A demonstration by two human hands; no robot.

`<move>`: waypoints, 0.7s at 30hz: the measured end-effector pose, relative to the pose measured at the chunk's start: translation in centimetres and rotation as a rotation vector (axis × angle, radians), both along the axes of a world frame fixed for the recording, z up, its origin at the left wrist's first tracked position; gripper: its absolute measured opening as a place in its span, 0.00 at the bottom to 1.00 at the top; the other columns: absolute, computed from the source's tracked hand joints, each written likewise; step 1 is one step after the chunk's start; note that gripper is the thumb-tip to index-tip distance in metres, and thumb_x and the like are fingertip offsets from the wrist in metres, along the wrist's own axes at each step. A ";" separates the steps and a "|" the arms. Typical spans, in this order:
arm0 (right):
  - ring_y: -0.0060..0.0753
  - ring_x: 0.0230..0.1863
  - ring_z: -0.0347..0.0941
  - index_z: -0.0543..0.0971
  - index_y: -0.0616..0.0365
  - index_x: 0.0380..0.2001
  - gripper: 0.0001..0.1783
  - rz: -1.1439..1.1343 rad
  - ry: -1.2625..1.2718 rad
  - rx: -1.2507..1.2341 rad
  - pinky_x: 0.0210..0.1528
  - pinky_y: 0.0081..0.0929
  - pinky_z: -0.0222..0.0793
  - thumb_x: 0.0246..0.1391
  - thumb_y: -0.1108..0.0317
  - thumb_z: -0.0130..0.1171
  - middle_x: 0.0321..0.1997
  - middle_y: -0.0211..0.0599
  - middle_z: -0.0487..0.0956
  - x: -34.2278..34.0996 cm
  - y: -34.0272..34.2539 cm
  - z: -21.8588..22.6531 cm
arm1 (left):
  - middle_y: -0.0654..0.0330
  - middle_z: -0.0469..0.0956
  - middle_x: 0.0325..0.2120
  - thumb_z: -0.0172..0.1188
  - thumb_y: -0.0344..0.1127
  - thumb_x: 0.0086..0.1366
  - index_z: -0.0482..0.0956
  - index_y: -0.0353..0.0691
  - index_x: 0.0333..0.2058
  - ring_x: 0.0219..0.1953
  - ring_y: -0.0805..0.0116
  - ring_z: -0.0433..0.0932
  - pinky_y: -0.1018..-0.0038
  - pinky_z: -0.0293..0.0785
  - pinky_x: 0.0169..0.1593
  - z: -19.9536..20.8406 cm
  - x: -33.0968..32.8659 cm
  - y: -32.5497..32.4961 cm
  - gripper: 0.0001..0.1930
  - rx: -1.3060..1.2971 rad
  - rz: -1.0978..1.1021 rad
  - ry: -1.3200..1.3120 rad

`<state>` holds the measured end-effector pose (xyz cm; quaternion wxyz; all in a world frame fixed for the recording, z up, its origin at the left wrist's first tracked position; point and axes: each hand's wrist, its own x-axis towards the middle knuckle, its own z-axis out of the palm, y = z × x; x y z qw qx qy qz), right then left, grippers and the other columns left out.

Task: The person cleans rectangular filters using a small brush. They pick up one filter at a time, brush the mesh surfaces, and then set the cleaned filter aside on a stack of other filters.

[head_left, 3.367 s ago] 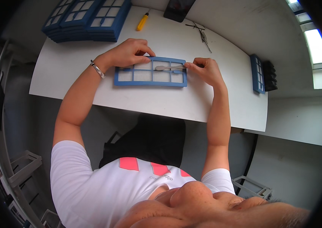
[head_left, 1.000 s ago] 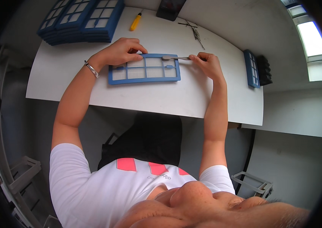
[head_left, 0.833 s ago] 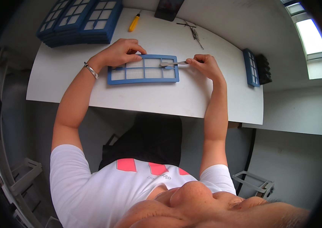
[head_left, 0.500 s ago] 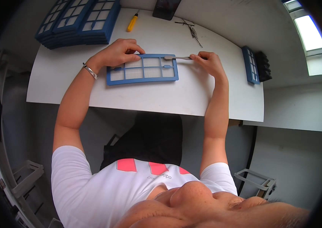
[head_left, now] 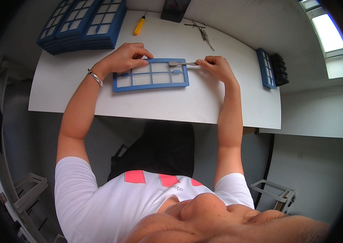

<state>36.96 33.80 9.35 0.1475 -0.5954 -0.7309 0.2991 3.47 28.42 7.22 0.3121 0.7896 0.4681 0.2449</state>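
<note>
A flat pleated filter (head_left: 160, 77) with white folds and a blue grid frame lies on the white table in front of me. My left hand (head_left: 127, 56) grips its upper left edge, thumb and forefinger bent around the frame. My right hand (head_left: 218, 67) pinches a thin grey tool (head_left: 188, 63) with a rounded, flattened head. That head rests over the upper right cell of the grid, close to the frame's top bar. The exact kind of tool is too small to make out.
Tall stacks of blue-framed filters (head_left: 86, 24) stand at the back left of the white table (head_left: 155, 107). Behind my work lie a yellow-handled screwdriver (head_left: 139, 26), a dark tablet-like object (head_left: 175, 10) and thin dark strips (head_left: 201, 30). Another filter (head_left: 266, 69) stands at the right edge.
My right hand has shifted a little to the left, and the tool's head has slid left and slightly nearer along the upper right cell. My left hand keeps its hold on the filter.
</note>
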 end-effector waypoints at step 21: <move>0.22 0.19 0.56 0.81 0.57 0.19 0.27 0.038 -0.072 -0.056 0.22 0.27 0.49 0.50 0.41 0.68 0.13 0.25 0.65 1.0 0.0 0.6 | 0.57 0.79 0.32 0.64 0.38 0.61 0.85 0.37 0.44 0.32 0.70 0.75 0.77 0.71 0.35 0.7 -0.2 -0.1 0.15 -0.049 -0.007 0.026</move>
